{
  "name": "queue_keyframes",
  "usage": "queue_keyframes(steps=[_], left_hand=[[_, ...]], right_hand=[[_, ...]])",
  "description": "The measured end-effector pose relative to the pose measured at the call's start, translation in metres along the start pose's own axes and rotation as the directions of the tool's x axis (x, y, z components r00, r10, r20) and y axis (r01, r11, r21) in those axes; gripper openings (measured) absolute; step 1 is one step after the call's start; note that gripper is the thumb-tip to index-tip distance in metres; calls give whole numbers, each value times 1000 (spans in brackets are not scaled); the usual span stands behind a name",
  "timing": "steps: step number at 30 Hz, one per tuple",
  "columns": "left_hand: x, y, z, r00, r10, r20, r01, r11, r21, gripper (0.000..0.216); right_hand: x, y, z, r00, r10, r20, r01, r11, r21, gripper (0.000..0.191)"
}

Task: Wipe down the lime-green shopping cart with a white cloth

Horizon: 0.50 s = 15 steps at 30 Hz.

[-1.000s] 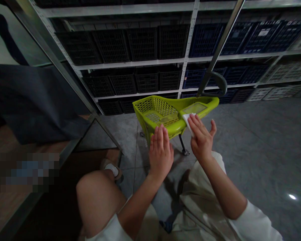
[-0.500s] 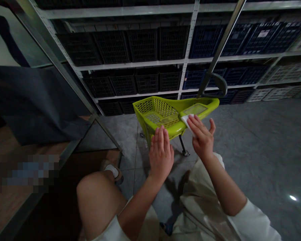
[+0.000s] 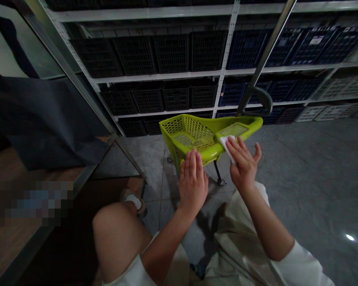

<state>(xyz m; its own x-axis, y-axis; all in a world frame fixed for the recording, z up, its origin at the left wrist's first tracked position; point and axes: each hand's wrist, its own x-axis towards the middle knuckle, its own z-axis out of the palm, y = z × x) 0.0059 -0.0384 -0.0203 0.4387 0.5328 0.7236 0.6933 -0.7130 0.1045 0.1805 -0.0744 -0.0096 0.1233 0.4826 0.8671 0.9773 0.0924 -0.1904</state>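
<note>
While the left hand (image 3: 193,184) keeps its place against the green basket cart (image 3: 212,152), the right hand (image 3: 244,169) shows a small change from half a second ago: with its white cloth (image 3: 226,147), it sits slightly further along the near rim, away from the left fingers. The whole scene also lies a touch further right in view (a slight turn of the camera, by the look of it), so most of the other shifts are only apparent.

The left fingers are straight, side by side and released, their tips resting on the rim near its left corner; the thumb's contact is hard to make out. The right fingers grasp the white cloth and press it to the rim, just below the clear panel (image 3: 234,130), with the little finger raised apart from the rest. The cart is just beyond both sets of fingers, its perforated basket ahead of the left ones, a caster (image 3: 222,182) below and between the hands. Beyond the right fingers rise the grey loop (image 3: 266,101) and the metal pole (image 3: 276,39); farther off, black crates (image 3: 174,53) and blue crates (image 3: 247,49) fill the shelving (image 3: 158,76), as they do earlier.
</note>
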Motion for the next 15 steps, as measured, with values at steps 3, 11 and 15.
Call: queue_keyframes(steps=[3,11,15], left_hand=[[-2,1,3,1000,-9,-19,8,1000,-13,75],[-1,-3,3,1000,-4,-21,4,1000,3,76],[0,-1,-1,1000,2,7,-2,1000,-1,78]], right_hand=[[-3,-26,3,1000,22,21,-23,999,43,66],[-7,-42,4,977,-175,121,158,978,136,63],[-2,-3,5,999,-39,-17,40,998,50,65]])
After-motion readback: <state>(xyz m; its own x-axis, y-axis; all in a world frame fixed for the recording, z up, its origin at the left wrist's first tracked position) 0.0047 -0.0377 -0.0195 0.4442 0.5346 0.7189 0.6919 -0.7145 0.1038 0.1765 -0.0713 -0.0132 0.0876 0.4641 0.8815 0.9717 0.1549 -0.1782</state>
